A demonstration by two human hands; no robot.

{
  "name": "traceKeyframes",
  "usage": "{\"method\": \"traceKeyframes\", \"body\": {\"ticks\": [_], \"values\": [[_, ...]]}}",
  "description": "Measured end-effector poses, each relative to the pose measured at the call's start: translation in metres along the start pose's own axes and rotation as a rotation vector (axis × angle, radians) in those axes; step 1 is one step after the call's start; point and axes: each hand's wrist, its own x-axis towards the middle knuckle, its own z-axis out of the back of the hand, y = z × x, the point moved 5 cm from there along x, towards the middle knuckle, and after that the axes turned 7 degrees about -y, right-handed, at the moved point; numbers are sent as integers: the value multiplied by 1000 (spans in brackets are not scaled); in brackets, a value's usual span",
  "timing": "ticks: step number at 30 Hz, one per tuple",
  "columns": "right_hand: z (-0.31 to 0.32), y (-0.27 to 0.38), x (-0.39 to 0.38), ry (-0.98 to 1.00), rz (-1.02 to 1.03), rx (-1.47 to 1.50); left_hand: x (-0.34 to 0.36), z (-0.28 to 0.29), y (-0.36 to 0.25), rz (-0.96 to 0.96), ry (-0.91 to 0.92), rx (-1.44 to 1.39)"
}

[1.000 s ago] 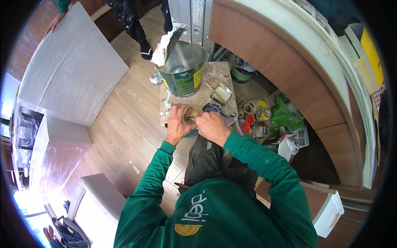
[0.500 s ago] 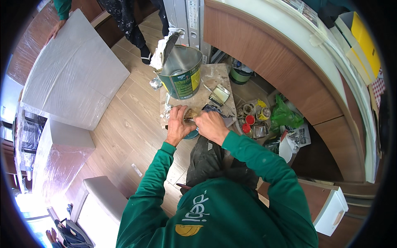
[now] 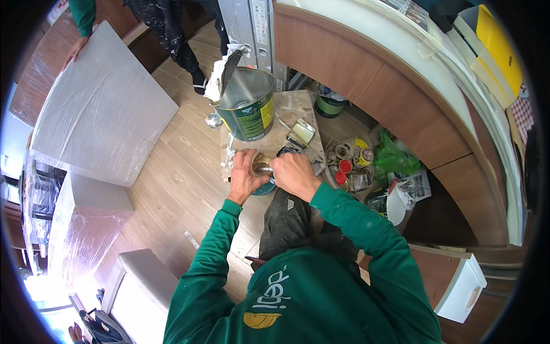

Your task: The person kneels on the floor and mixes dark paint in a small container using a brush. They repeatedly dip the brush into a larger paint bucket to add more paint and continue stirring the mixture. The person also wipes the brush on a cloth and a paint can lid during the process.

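Note:
In front of me, my left hand [image 3: 245, 176] is wrapped round a small clear jar [image 3: 260, 163] with brownish residue inside, its mouth tilted toward the camera. My right hand [image 3: 294, 174] is closed at the jar's right side, its fingertips at the rim; what they grip is hidden. Below both hands, close to my knee, part of a round teal container [image 3: 264, 189] shows. A large green and yellow metal bucket [image 3: 247, 123] with its lid raised stands beyond them on a stained board [image 3: 295, 104]. Dark crumpled material [image 3: 288, 151] lies just past my right hand.
On the board lies a small pale rectangular object [image 3: 302, 131]. Several jars and a red lid [image 3: 345, 166] sit at right, beside a green bag [image 3: 398, 156]. Wrapped panels [image 3: 103, 109] fill the left, where another person's hand [image 3: 75, 49] rests. A curved wooden cabinet [image 3: 372, 74] borders the right.
The jar in my left hand has come further into sight, its mouth now facing the camera more. Both hands stay close together; the whole view has shifted slightly.

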Motion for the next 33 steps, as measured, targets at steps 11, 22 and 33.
{"method": "traceKeyframes", "body": {"ticks": [11, 22, 33], "values": [[-1, 4, -1, -3, -52, 24, -2, 2, -6, -46, -22, 37], [-3, -5, -1, -20, -92, -4, -1, 3, -4, -50, -19, 17], [-21, 10, -11, 31, -51, -67, -2, 0, -2, -55, -55, 50]]}}
